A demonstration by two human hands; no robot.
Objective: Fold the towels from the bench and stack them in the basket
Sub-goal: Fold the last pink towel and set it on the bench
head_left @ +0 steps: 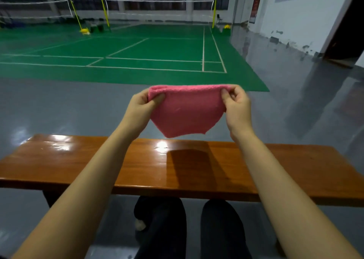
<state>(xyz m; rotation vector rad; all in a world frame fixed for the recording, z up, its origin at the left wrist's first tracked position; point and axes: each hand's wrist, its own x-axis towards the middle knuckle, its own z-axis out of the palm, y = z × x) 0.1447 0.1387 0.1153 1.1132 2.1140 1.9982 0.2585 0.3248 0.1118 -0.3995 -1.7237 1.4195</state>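
Towel: one pink towel (187, 111), fuzzy, folded over along its top edge, with its bottom edge sagging to a rounded point.
Where the towel is: up in the air above the brown wooden surface (78, 166), not touching it; its dark shadow lies on the wood just below.
Left hand (140, 106): pinches the top left corner of the towel, thumb in front.
Right hand (237, 105): pinches the top right corner of the towel, fingers curled.
Arms: two bare arms reach out over the surface.
Legs: two legs in dark trousers (220, 229) show under the near edge of the surface.
Behind: a green badminton court (137, 50) with white lines, two nets (157, 7) and yellow posts.
Floor: shiny grey floor (69, 105) around the court.
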